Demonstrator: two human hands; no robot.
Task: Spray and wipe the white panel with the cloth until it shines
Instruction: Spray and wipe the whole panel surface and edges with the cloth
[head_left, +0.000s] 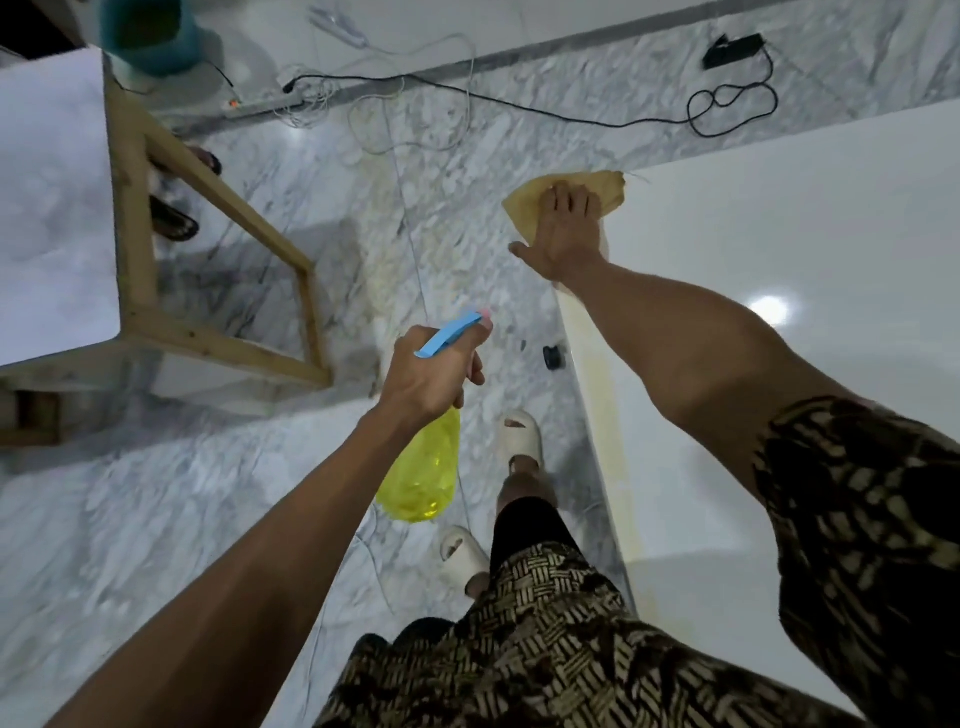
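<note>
A glossy white panel (779, 249) fills the right side and reflects a ceiling light. My right hand (563, 234) lies flat, fingers spread, on a tan cloth (524, 200) at the panel's far left corner, pressing it down. My left hand (434, 376) is shut around the neck of a yellow spray bottle (421, 478) with a blue trigger, held over the marble floor to the left of the panel, nozzle pointing up and right.
A wooden-framed table with a white top (52, 208) stands at the left. Black and white cables and a power strip (260, 101) lie on the marble floor at the back. My feet in white slippers (519, 436) stand beside the panel's edge. A small black object (553, 357) lies nearby.
</note>
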